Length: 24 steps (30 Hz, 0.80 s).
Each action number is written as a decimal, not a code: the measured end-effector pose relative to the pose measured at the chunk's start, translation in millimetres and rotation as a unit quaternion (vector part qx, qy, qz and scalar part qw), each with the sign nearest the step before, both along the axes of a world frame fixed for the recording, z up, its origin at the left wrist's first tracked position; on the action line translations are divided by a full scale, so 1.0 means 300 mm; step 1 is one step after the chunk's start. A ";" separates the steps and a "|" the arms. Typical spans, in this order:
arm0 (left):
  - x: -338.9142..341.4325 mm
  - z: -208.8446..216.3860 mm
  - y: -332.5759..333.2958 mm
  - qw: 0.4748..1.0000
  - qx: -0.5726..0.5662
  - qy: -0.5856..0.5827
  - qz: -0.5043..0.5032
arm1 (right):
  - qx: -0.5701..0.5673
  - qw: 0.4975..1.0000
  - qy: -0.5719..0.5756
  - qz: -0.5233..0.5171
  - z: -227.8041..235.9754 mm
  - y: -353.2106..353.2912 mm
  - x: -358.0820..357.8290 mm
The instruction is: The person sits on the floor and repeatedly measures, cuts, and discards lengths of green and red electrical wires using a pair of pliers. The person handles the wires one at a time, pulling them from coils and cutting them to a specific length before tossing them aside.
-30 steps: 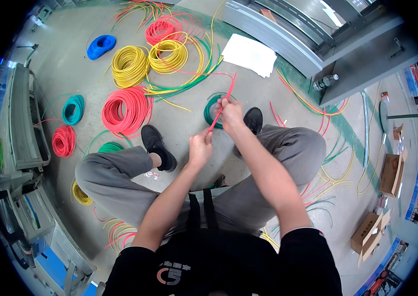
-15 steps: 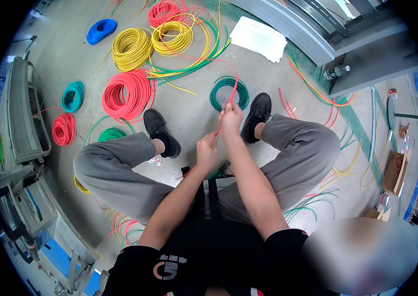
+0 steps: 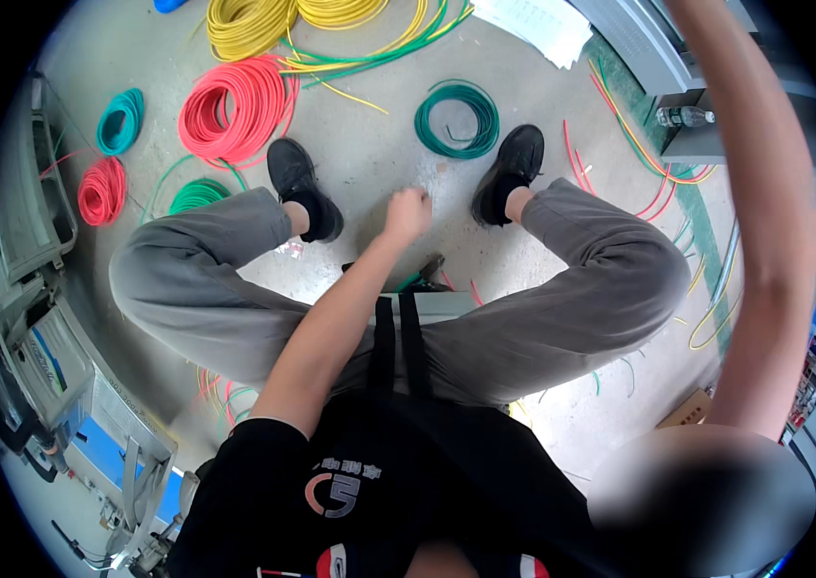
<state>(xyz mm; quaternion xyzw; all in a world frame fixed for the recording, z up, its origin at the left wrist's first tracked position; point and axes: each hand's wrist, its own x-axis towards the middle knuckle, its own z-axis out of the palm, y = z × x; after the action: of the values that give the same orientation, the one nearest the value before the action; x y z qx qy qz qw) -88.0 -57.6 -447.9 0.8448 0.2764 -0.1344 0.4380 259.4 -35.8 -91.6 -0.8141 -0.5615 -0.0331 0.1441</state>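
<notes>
Seated posture, left hand closed low between the shoes; right hand out of frame.

We recorded the left hand curled into a fist above the floor, between the two black shoes; whether it gripped anything we could not tell. Our right forearm rose along the right edge, and its hand lay beyond the picture. The nearest wire was the dark green coil, lying flat just ahead of the fist and apart from it. A red coil lay to the left, with yellow coils beyond it. We noted grey crates at the left rim, contents not legible, and a cardboard box at lower right, its interior hidden.
</notes>
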 end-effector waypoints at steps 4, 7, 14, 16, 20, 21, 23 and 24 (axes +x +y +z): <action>-0.170 -0.129 -0.229 0.968 0.057 0.168 -0.178 | -0.033 0.999 0.032 -0.026 -0.076 -0.244 -0.117; -0.278 -0.331 -0.355 0.917 0.110 0.212 -0.318 | -0.041 0.996 0.072 -0.041 -0.211 -0.465 -0.196; -0.291 -0.376 -0.416 0.932 0.180 0.201 -0.240 | -0.076 0.972 0.170 -0.144 -0.420 -0.799 -0.305; -0.222 -0.357 -0.364 0.946 0.202 0.180 -0.179 | -0.087 0.972 0.154 -0.153 -0.487 -0.864 -0.306; -0.088 -0.332 -0.180 0.981 0.165 0.101 -0.004 | -0.068 0.967 0.158 -0.189 -0.560 -0.905 -0.325; -0.036 -0.328 -0.126 0.988 0.139 0.072 0.018 | -0.045 0.967 0.143 -0.207 -0.581 -0.920 -0.325; 0.070 -0.302 -0.031 0.997 0.052 -0.041 0.038 | 0.002 0.963 0.110 -0.244 -0.623 -0.949 -0.329; 0.143 -0.259 -0.004 0.997 -0.001 -0.061 0.056 | 0.012 0.958 0.107 -0.265 -0.644 -0.965 -0.334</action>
<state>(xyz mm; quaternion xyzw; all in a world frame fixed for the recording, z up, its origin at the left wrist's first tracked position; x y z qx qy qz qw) -45.1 -58.9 -525.5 0.8341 0.2960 -0.0582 0.4619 159.3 -325.4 -284.8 -0.9307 -0.3064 0.0108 0.1995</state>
